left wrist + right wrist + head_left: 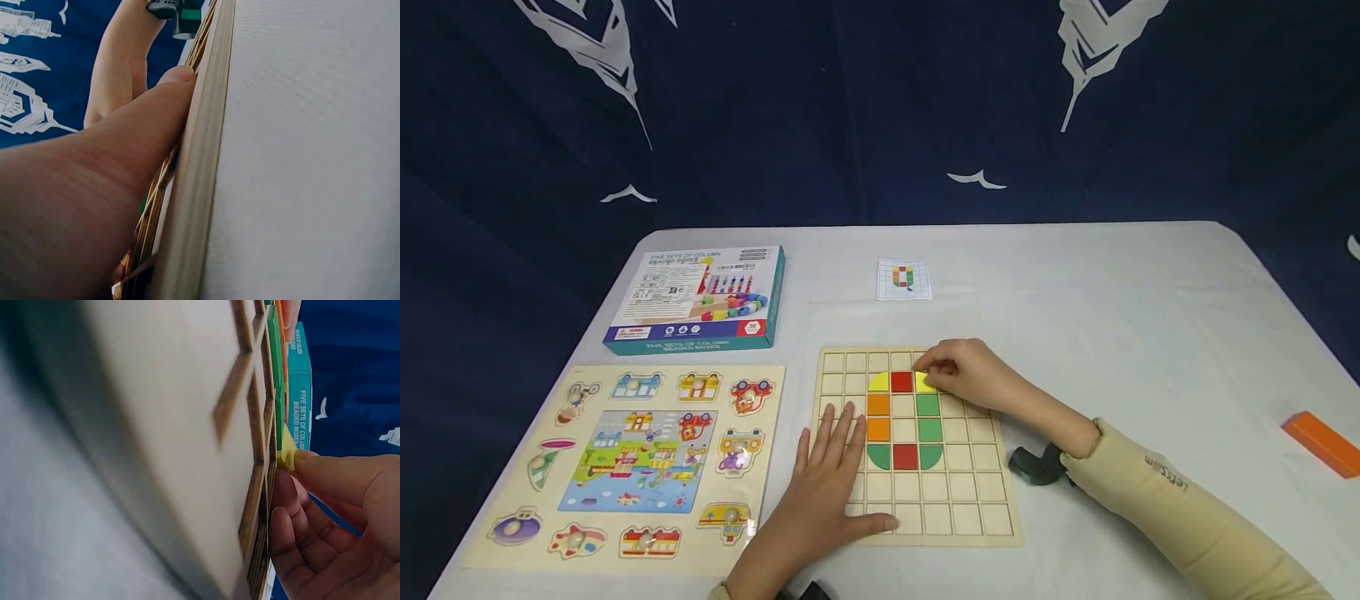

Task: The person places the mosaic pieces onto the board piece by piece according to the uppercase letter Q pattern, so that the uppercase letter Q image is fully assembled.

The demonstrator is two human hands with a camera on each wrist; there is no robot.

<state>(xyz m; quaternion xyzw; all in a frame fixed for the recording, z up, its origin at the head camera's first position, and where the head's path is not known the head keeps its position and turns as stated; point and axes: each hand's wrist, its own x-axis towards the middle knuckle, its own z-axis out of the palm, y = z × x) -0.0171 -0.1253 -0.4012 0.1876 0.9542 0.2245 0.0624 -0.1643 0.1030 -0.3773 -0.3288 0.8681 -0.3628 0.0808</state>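
A wooden grid board (936,518) lies on the white table. On it, colored tiles form a ring: a red square (901,382) at the top, orange squares (877,405) down the left, green squares (928,405) down the right, and rounded green corners beside a red square at the bottom. My right hand (973,372) pinches a yellow round-cornered tile (287,450) at the ring's upper right cell; the tile tilts up from the board in the right wrist view. Another yellow tile (878,382) sits at the upper left. My left hand (829,483) rests, fingers spread, on the board's left side.
Behind the board lies a small pattern card (904,280) with a similar colored ring. A picture puzzle board (760,492) is at the left, with a teal-edged box (692,300) behind it. An orange block (1324,443) lies near the right edge.
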